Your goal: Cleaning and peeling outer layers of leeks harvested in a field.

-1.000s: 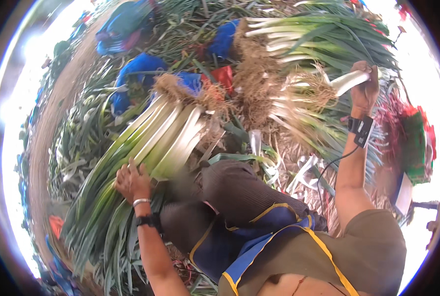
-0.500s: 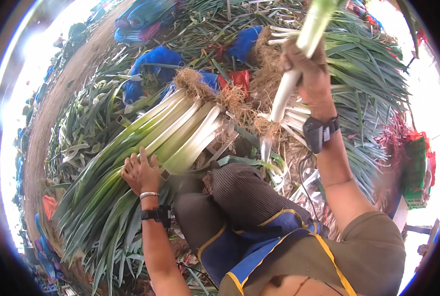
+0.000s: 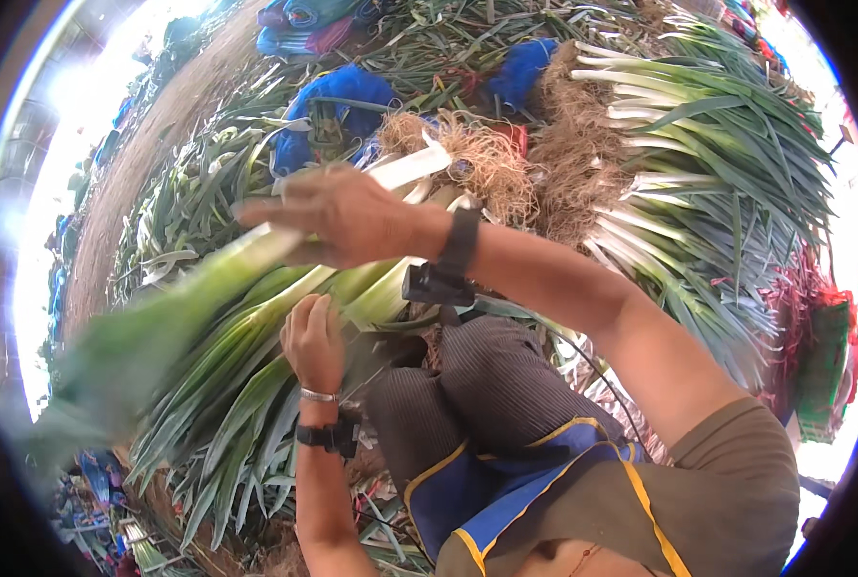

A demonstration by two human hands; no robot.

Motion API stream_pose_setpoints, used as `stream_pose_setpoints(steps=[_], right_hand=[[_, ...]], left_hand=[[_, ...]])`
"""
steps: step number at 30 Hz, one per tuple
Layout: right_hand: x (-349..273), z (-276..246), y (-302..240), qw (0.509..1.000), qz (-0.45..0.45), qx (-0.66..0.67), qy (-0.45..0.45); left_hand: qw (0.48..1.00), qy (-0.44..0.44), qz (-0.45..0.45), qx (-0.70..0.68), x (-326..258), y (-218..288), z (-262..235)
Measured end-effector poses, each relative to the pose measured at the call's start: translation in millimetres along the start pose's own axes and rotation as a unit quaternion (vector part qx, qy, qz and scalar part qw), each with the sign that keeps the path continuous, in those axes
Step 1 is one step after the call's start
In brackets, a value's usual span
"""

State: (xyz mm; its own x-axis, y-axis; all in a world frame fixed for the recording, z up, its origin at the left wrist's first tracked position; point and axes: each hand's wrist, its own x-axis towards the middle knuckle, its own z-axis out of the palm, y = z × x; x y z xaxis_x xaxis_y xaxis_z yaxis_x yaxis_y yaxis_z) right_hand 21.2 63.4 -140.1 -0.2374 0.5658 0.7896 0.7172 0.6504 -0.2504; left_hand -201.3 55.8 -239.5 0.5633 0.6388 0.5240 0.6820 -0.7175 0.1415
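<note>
A single leek (image 3: 414, 169) lies across my right hand (image 3: 352, 216), which grips its pale shaft. The leek's roots point to the upper right, and its green leaves, smeared by motion, trail to the lower left. Below it spreads a bunch of leeks (image 3: 246, 361), roots away from me and leaves toward the lower left. My left hand (image 3: 314, 341) is at the right side of this bunch, by the stalks. Its fingers are curled and closed; whatever they hold, if anything, is hidden. My right forearm and hand cover part of the bunch's white ends.
A long pile of leeks (image 3: 708, 135) lies on the right, its brown roots (image 3: 575, 144) facing the middle. Blue netting (image 3: 352, 87) and loose leaves (image 3: 198, 192) lie beyond the bunch. A green and red mesh bag (image 3: 823, 365) sits at far right.
My right hand has swung the leek from the upper right down to the left, over the bunch. My left hand, earlier spread on the bunch, has shifted slightly and curled its fingers.
</note>
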Motion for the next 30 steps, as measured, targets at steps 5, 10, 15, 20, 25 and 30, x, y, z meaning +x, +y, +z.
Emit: stream_pose_setpoints(steps=[5, 10, 15, 20, 25, 30], right_hand=[[-102.6, 71.8, 41.5, 0.967, 0.108, -0.013, -0.231], [-122.0, 72.3, 41.6, 0.974, 0.144, 0.004, -0.173], [-118.4, 58.0, 47.2, 0.969, 0.149, -0.019, -0.197], [-124.3, 55.8, 52.7, 0.976, 0.142, 0.010, -0.165], [-128.5, 46.4, 59.9, 0.968, 0.201, 0.022, -0.149], [-139.8, 29.5, 77.7, 0.961, 0.223, -0.025, -0.163]], left_hand=[[0.998, 0.017, 0.019, -0.050, -3.8, 11.9, -29.0], [0.999, 0.017, -0.006, 0.046, 8.0, 4.6, -57.1], [0.982, -0.126, -0.037, 0.137, 18.6, -35.3, -90.2], [0.981, -0.148, -0.006, 0.127, 24.5, -40.8, -96.2], [0.986, -0.114, -0.003, 0.124, 28.4, -43.4, -87.5], [0.986, -0.108, 0.009, 0.129, 31.7, -36.4, -68.2]])
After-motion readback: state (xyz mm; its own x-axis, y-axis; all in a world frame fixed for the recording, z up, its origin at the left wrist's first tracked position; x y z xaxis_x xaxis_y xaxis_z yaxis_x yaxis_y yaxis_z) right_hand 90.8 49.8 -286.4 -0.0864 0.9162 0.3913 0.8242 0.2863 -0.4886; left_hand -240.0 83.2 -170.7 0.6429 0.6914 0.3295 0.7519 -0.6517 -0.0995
